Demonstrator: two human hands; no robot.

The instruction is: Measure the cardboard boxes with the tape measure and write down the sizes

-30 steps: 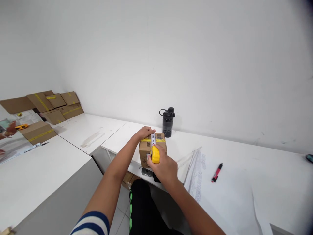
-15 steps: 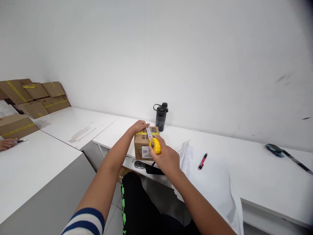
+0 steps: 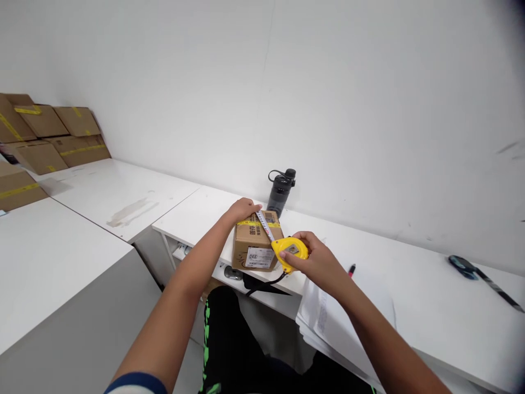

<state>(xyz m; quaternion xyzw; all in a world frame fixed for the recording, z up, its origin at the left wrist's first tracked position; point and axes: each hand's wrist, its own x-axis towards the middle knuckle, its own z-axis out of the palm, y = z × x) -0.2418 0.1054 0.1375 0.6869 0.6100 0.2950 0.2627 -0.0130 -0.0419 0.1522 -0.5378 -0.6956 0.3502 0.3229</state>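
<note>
A small cardboard box point(image 3: 247, 236) with yellow tape and a white label point(image 3: 259, 258) sits at the table's front edge. My left hand point(image 3: 244, 209) is at its far top edge, thumb and fingers closed on the end of a tape blade point(image 3: 263, 223). The blade runs across the box's top toward me. My right hand point(image 3: 322, 264) grips the yellow tape measure point(image 3: 296, 249), just past the box's near right corner, its flat side facing up. From the case hangs a black strap point(image 3: 266, 284).
A dark bottle point(image 3: 280, 192) stands behind the box. To the right lie stacked papers point(image 3: 328, 323), a pen point(image 3: 351, 270) partly hidden by my right arm, and a dark strapped object point(image 3: 463, 267). Taped cartons point(image 3: 82, 150) are piled far left. A mouse point(image 3: 233, 273) rests on the shelf below.
My right hand has moved right with the tape measure and turned it flat, so the blade now slants over the box top. My left hand stays at the far edge. The view has shifted.
</note>
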